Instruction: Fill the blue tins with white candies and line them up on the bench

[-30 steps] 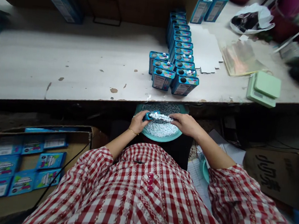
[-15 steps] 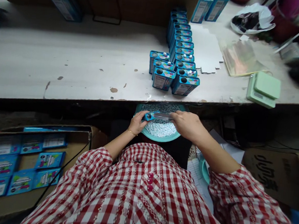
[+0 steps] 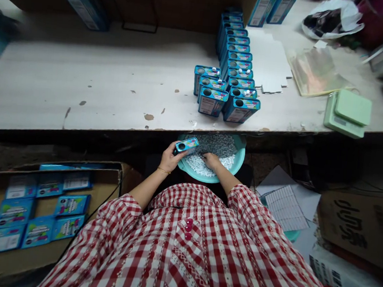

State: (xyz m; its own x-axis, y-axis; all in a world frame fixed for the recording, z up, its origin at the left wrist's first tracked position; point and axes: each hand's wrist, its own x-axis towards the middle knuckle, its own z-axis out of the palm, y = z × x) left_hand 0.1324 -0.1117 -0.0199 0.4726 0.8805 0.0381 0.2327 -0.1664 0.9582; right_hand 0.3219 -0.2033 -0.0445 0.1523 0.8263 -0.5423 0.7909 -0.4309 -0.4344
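Note:
My left hand (image 3: 170, 158) is wrapped round a blue candy tin (image 3: 187, 145), tilted over the left rim of a turquoise basin (image 3: 238, 166). The tin's top has a round dark opening. Small white candies (image 3: 194, 162) fill the basin. Inside it, my right hand (image 3: 211, 160) is down at the candies with its fingers curled in. What those fingers hold is hidden among the candies. Several more blue tins (image 3: 213, 102) stand upright in two rows on the white table above the basin, some with loose white candies on top.
The white table's edge (image 3: 118, 129) runs just beyond the basin. A green scale (image 3: 348, 112), clear plastic bags (image 3: 315, 72) and white card (image 3: 270, 61) lie at the right. An open carton (image 3: 40, 264) with flat blue packs stands at lower left, a brown carton (image 3: 357, 218) at lower right.
My right hand has moved from beside the tin, where it held a clear plastic scoop, down left into the candies. My left hand has shifted slightly left with the tin.

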